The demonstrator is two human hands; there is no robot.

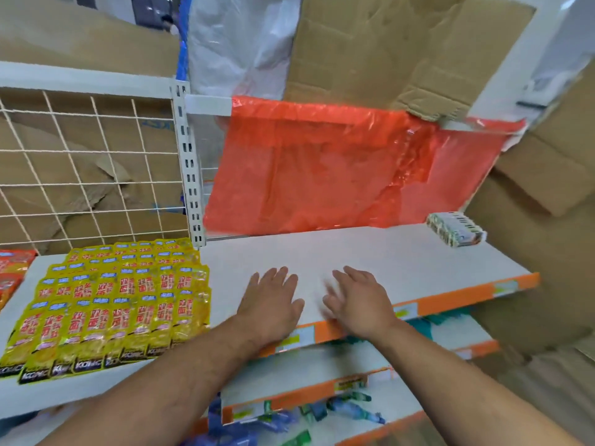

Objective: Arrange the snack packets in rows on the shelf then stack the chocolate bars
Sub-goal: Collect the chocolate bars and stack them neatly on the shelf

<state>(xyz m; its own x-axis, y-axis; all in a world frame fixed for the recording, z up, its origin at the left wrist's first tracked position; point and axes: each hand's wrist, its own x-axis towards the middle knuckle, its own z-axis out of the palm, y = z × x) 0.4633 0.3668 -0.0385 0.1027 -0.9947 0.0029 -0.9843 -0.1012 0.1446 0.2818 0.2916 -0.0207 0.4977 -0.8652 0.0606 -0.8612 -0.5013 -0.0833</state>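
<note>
Your left hand (272, 304) lies palm down over the white shelf (402, 259), fingers straight and close together, pointing toward the back. Your right hand (357, 300) is just beside it, also palm down, with its fingers spread a little. Each grip is released and holds nothing. Both wrists cross the shelf's orange front edge, and both forearms reach in from the bottom of the view. Whether your palms press on the board or hover just above it cannot be told.

The yellow snack packets (112, 304) lie flat in overlapping rows on the left section of the shelf, near your left hand but apart from it. A small wrapped bundle (455, 228) sits at the far right back corner, well apart from both hands; its print is too blurred to read.

The thumb side of your right hand is smeared. Orange packets (13, 268) are cut off at the left edge. Green and blue packets (351, 405) on the lower shelves are blurred.
</note>
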